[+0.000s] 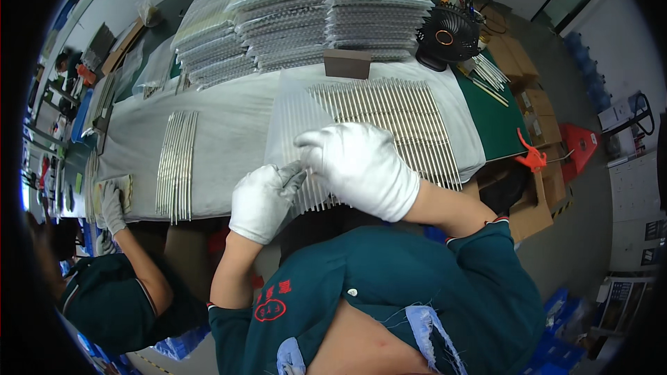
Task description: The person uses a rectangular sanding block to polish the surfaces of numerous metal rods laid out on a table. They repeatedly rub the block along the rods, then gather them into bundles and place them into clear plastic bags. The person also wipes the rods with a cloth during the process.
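White-gloved left hand [265, 200] and right hand [363, 167]: fingers curled over translucent plastic sheet [292, 112], grip indiscernible; slim silvery metal rods [410, 121], partly hidden by sheet and right hand

The scene is viewed from the wearer's head, through the left of two wide fisheye cameras, upright and unmirrored. The lens is aimed steeply down and forward: the wearer's green shirt [417, 264] is caught very near at the lower edge, the left hand [262, 201] and right hand [365, 170] close at the middle, the cloth-covered table [233, 111] beyond them. Stacked packs [285, 35] are shown farther off; straight edges are bowed toward the dark rim.
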Demonstrator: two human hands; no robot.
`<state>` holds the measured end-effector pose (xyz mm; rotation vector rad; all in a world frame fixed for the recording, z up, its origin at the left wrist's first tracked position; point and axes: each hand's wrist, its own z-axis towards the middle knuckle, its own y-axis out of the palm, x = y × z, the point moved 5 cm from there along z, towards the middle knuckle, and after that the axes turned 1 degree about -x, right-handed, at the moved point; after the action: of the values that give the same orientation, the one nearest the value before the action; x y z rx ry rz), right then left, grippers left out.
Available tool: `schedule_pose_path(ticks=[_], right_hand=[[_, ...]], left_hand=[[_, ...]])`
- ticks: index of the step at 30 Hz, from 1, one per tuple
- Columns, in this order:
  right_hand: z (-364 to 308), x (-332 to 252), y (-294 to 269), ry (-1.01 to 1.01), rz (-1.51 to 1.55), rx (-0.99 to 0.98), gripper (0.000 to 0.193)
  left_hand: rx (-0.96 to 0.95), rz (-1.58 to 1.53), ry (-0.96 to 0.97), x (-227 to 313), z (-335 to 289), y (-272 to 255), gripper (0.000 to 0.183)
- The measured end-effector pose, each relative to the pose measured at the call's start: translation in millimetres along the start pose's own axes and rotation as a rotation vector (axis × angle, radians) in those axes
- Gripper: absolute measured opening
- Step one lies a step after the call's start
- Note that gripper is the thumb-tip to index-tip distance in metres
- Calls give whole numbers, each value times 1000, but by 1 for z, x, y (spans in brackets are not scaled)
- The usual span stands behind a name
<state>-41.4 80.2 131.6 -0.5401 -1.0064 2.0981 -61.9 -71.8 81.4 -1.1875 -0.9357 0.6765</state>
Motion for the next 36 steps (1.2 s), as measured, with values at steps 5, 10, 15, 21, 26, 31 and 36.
schedule_pose_path(ticks=[5, 10, 15, 21, 26, 31, 36], right_hand=[[-10, -24, 20, 122, 160, -579, 49], [-35, -26, 63, -195, 58, -583, 89], [-31, -18, 107, -1, 142, -856, 99], [53, -53, 108, -163, 194, -325, 91], [44, -57, 137, -258, 361, -300, 85], [5, -23, 115, -117, 475, -345, 61], [-23, 80, 117, 142, 141, -500, 62]], left_hand=[[20, -379, -48, -10, 12, -1, 27], [-98, -236, -17, -12, 15, 21, 25], [464, -73, 127, -45, 16, -39, 32], [1011, 270, 152, -36, -25, -125, 54], [826, 832, 46, -100, -6, -79, 70], [490, 785, -67, -163, -8, -33, 78], [647, 189, -48, -83, -17, -82, 84]])
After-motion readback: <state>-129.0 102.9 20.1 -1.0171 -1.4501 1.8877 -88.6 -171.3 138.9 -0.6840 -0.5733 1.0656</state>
